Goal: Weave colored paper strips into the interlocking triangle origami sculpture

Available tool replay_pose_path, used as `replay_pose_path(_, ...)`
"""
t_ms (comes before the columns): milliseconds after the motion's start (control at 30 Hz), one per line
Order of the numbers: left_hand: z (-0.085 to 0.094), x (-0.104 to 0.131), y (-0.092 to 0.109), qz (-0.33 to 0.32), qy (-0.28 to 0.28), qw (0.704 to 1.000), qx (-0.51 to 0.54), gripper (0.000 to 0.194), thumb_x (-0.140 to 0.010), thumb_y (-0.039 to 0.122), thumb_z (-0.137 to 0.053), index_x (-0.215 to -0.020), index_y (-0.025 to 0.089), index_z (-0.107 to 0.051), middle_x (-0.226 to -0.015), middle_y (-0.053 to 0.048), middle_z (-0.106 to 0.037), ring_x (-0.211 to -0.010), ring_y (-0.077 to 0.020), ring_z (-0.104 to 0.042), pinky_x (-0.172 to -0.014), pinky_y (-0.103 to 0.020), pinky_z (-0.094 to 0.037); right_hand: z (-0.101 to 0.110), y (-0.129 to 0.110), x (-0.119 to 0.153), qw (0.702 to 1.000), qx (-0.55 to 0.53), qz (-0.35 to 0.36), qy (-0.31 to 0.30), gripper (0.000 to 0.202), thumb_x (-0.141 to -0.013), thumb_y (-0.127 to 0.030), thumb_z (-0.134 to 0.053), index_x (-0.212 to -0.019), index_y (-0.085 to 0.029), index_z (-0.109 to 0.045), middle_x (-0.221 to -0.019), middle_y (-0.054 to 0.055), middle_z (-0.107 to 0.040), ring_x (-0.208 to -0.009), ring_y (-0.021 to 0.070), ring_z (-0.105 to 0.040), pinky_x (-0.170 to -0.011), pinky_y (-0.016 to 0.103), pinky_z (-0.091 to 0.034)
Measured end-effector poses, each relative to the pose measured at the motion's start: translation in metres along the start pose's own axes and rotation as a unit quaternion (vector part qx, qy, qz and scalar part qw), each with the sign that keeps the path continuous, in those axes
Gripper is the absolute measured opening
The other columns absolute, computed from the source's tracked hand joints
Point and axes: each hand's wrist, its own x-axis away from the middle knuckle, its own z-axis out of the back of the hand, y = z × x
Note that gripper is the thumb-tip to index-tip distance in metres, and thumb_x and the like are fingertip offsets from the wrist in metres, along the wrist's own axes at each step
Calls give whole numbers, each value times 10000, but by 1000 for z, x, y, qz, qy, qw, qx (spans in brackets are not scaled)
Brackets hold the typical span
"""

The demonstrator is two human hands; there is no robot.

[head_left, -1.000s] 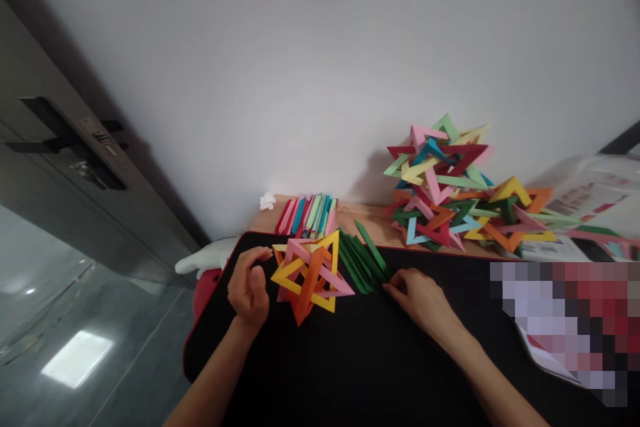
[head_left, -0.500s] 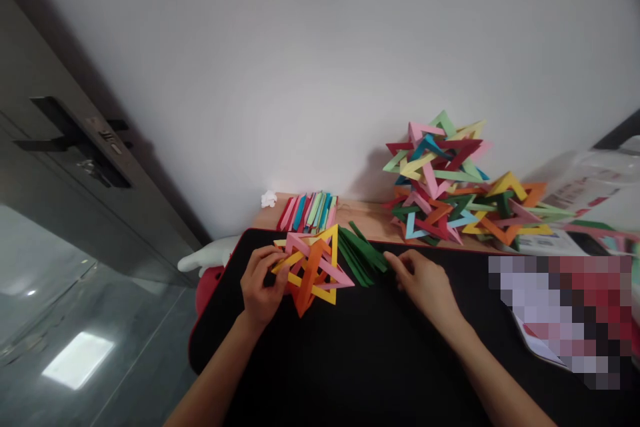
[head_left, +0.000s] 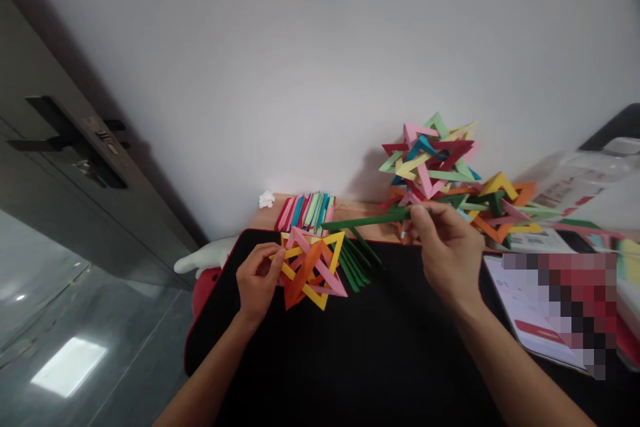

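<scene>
My left hand (head_left: 259, 278) pinches the left side of an open paper star (head_left: 327, 273) made of interlocked yellow, pink and orange folded strips. Raised to the right of it, my right hand (head_left: 445, 250) grips one end of a dark green folded paper strip (head_left: 367, 221), which points left, nearly level. Several more green paper strips (head_left: 355, 267) lie fanned out on the black mat (head_left: 360, 360), just right of the star. The fingertips of my right hand are partly hidden behind the thumb and strip.
Bundled coloured paper strips (head_left: 306, 212) and a crumpled white tissue (head_left: 267, 199) lie on the wooden strip by the wall. Finished paper stars (head_left: 433, 157) are piled at the back right. A plastic bottle (head_left: 593, 173) and a partly blurred tablet (head_left: 530, 317) are at the right.
My right hand has picked one green strip from the fanned ones and lifted it up and to the right. My left hand has turned the star slightly.
</scene>
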Motion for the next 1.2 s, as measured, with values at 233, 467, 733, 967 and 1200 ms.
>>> replay_pose_path(233, 9, -41, 30, 152, -99, 982, 60, 150, -807, 321, -646, -773, 180, -680, -409, 44, -559, -335, -120, -528, -350, -209, -428, -26, -31, -30, 991, -121, -6, -54, 230, -840, -450, -603, -820, -221, -595, -696, -10, -569, -507, 104, -517, -438, 234, -433)
replay_pose_path(467, 7, -101, 51, 213, -360, 905, 74, 142, -767, 285, -671, -672, 180, -663, -463, -21, -635, -337, -142, -580, -329, -223, -451, -32, -44, -46, 986, -157, -13, -60, 184, -825, -382, -643, -860, -203, -665, -673, -22, -543, -466, 70, -472, -388, 198, -387)
replay_pose_path(733, -8, -140, 50, 213, -489, 845, 37, 161, -758, 352, -682, -712, 198, -693, -521, -38, -672, -370, -151, -609, -330, -205, -406, -26, -39, -47, 977, -2, -21, -213, 223, -860, -364, -607, -918, -164, -686, -662, -17, -579, -430, 53, -490, -377, 175, -392)
replay_pose_path(967, -2, -153, 49, 170, -512, 842, 23, 158, -760, 360, -667, -731, 210, -705, -593, -36, -696, -413, -149, -633, -413, -225, -483, -27, -45, -46, 964, 32, -1, -265, 248, -848, -372, -605, -980, -175, -679, -659, -8, -596, -488, 89, -560, -405, 188, -442)
replay_pose_path(1200, 11, -165, 46, 143, -447, 883, 3, 166, -751, 365, -688, -731, 201, -711, -593, -56, -692, -440, -178, -652, -429, -260, -525, -19, -42, -48, 941, 136, 15, -310, 189, -831, -343, -618, -928, -189, -670, -664, 3, -646, -538, 122, -578, -436, 217, -442)
